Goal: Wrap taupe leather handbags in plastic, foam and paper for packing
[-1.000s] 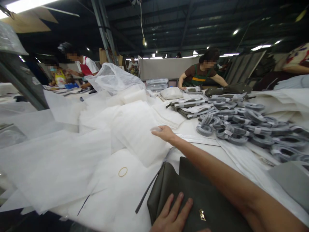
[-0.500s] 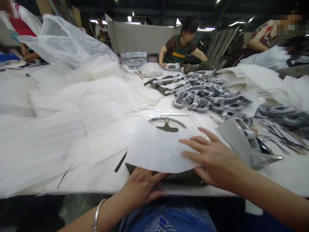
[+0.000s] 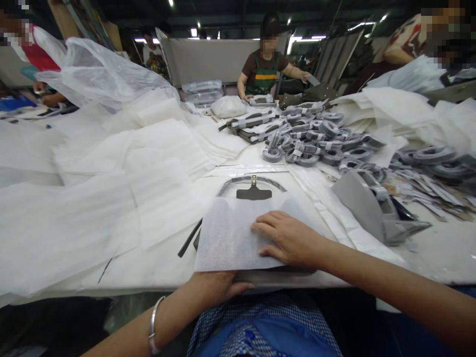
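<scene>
A thin white sheet of packing paper or foam [image 3: 226,233] lies over a dark olive bag, which shows only at its edges. Beyond the sheet's far edge stick out a dark flap tab with a metal clasp [image 3: 254,193] and a curved, grey-wrapped handle [image 3: 226,184]. My right hand [image 3: 288,238] rests flat on top of the sheet, fingers spread. At the near edge, my left hand [image 3: 217,285] reaches beneath the sheet; its thumb shows but its fingers are hidden. A narrow dark strap [image 3: 189,238] pokes out on the left.
White sheets [image 3: 92,198] spread in piles on the left. Grey-wrapped coiled straps [image 3: 327,144] are heaped at centre right. A grey tape dispenser [image 3: 366,206] stands right of my arm, near scattered tags [image 3: 435,196]. Across the table a co-worker [image 3: 264,69] handles items.
The sheet has come down flat over the bag. My right hand has moved left onto it, and my left fingers have gone under its near edge. The co-worker opposite has straightened up.
</scene>
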A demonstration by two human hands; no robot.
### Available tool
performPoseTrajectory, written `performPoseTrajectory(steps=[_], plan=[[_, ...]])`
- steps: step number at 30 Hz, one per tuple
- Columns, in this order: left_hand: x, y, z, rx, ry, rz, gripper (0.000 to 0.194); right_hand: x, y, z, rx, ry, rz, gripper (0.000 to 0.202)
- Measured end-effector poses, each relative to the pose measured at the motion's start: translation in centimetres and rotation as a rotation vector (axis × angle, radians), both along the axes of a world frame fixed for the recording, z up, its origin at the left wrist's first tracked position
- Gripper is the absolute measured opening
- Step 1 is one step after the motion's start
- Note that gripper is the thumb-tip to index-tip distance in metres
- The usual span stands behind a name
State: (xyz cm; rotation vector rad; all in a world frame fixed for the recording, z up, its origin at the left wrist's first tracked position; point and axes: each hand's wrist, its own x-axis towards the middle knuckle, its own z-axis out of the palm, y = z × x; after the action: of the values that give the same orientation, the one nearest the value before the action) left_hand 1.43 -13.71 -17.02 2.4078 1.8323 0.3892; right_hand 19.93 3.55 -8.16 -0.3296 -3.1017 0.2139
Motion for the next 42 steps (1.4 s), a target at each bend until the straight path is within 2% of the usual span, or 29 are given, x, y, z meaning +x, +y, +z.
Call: performPoseTrajectory(steps=[2,5,10,15,18,22,24,26,27,30,32,35,38,40,42], plan=[[0.0,0.0,0.2,-0.035,-0.019,-0.013,0.069,0.3,0.3,-1.4,-0.074,0.009,0.043,0.063],[0.1,-0.1,0.2,-0.052,-0.031,-0.011,0.067,1.1,0.5,-2.8,-0.113,-0.023,0.055,0.063],[0.0,-0.1,-0.1,-0.014,-0.018,-0.008,0.071,1.4,0.3,-3.3,-0.074,-0.008,0.004,0.063],[0.1,-0.1,0.2,-0.036,0.018,0.027,0.057,0.9,-0.3,-3.7,-0.028,0.011,-0.076,0.063],[0.9,-0.7,2.1,-0.062,0.053,0.033,0.048,0.9,-0.3,-4.2,-0.024,0.034,-0.079,0.064],[2.9,-1.5,7.2,0.001,-0.027,-0.033,0.029,1.2,-0.3,-4.6,-0.033,0.076,-0.071,0.063],[3.5,-0.8,9.4,0.025,-0.136,-0.081,0.023,1.3,-0.4,-4.7,-0.036,0.085,-0.072,0.063],[3.2,0.8,10.1,0.063,-0.161,-0.095,0.029,1.4,-0.5,-4.7,-0.044,0.087,-0.077,0.061],[2.8,1.8,9.8,0.059,-0.136,-0.1,0.038,1.4,-0.5,-4.8,-0.05,0.087,-0.078,0.061],[0.7,4.3,7.3,-0.097,-0.066,-0.172,0.091,1.4,-0.2,-4.9,-0.083,0.094,-0.08,0.062],[-0.6,5.0,5.5,-0.166,-0.114,-0.157,0.102,1.5,0.2,-4.8,-0.13,0.131,-0.078,0.061],[-1.4,4.8,4.1,-0.17,-0.229,-0.119,0.085,2.5,0.5,-3.6,-0.21,0.336,-0.119,0.044],[-1.4,4.5,4.2,-0.189,-0.353,-0.118,0.061,4.4,-0.4,-1.4,-0.148,0.632,-0.124,0.034],[-1.4,4.6,4.6,-0.209,-0.455,-0.072,0.049,5.6,-1.5,0.1,-0.065,0.695,0.028,0.036],[-1.4,4.9,4.8,-0.226,-0.561,-0.003,0.046,6.1,-2.5,0.9,-0.008,0.641,0.198,0.036]])
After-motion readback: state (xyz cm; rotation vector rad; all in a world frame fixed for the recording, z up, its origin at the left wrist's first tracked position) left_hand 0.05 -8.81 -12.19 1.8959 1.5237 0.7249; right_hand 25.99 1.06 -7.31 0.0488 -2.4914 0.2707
